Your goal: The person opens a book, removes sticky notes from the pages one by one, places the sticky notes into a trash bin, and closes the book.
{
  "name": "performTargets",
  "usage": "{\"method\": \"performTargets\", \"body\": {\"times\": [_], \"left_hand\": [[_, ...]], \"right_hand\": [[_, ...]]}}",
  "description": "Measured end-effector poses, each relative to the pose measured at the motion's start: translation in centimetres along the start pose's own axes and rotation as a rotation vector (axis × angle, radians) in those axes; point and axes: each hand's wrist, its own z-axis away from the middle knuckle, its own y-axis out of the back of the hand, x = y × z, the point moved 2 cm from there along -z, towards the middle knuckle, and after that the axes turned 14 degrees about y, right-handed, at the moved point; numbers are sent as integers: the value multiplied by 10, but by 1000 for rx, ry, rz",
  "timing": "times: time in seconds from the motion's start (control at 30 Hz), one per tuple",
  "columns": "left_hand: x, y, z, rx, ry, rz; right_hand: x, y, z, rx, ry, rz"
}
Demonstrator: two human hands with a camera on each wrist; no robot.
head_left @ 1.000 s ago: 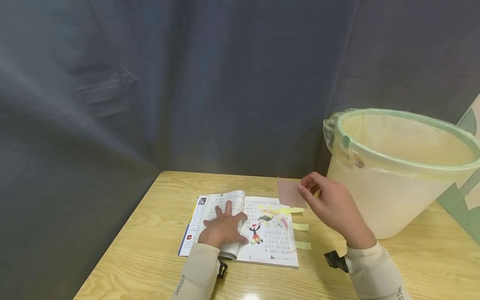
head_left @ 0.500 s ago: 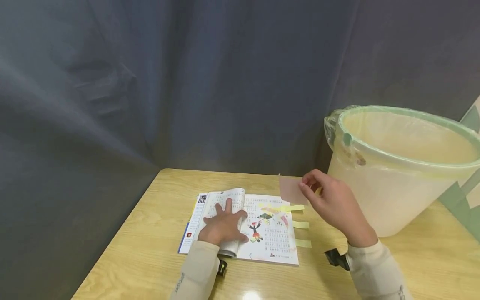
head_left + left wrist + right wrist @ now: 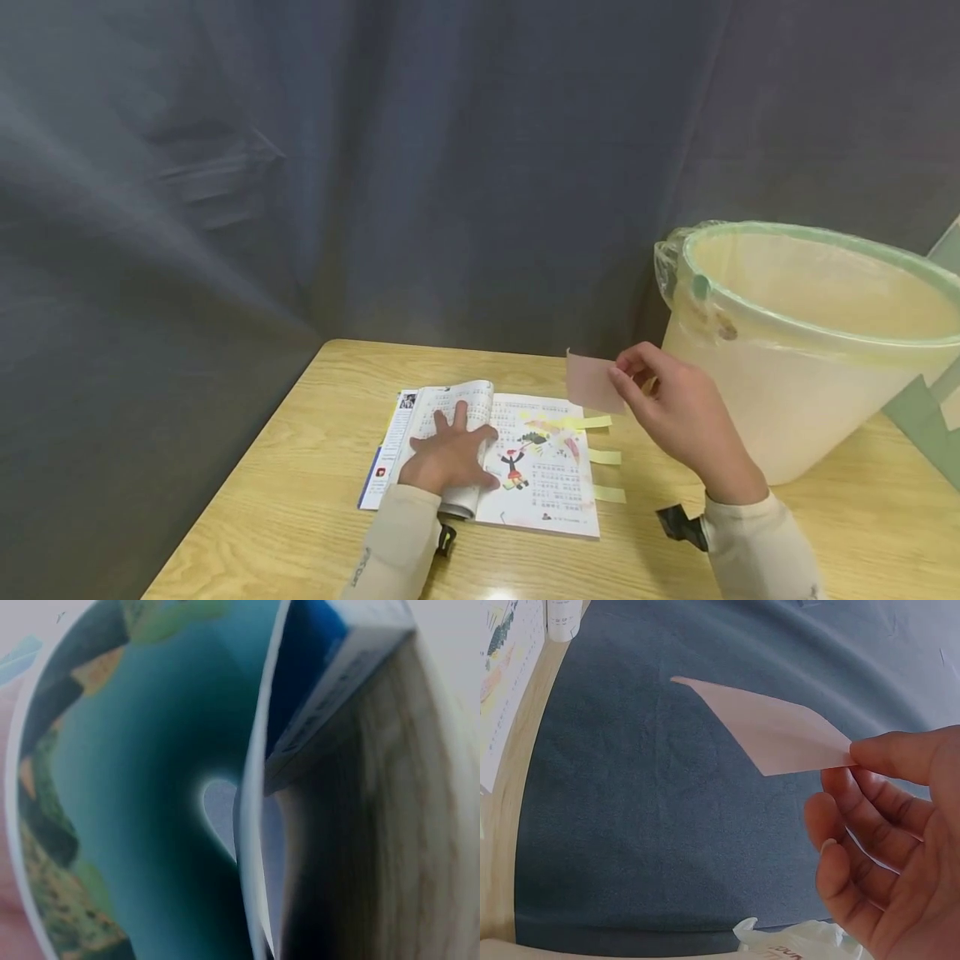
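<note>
My left hand (image 3: 450, 454) lies with fingers spread on the left page of an open book (image 3: 543, 500), holding it flat. In the left wrist view a curled page (image 3: 165, 750) with a teal picture fills much of the frame. Between thumb and fingertips, my right hand (image 3: 671, 408) pinches one edge of a pink sticky note (image 3: 591, 382). The right wrist view shows that pink note (image 3: 769, 731) in the air, bent at its far corner. Yellow paper strips (image 3: 606, 457) stick out past the book's right edge.
A large pale bucket (image 3: 757, 400) with a green rim and clear plastic liner stands on the wooden table (image 3: 262, 483) at right. A dark curtain (image 3: 487, 167) hangs behind. A white bottle-like object (image 3: 563, 619) shows at the top left of the right wrist view.
My right hand and the pink note have shifted slightly right. The left hand stays spread on the book. The head view has tilted a little.
</note>
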Motion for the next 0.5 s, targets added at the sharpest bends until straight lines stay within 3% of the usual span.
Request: {"method": "performTargets", "body": {"times": [0.1,0.33,0.5], "left_hand": [[1,0,1,-5,-3,-6],[1,0,0,7,-5,-4],[1,-1,0,0,-9,6]], "right_hand": [[1,4,2,62,-3,8],[6,23,3,308,-4,7],[9,33,5,400,3,1]]}}
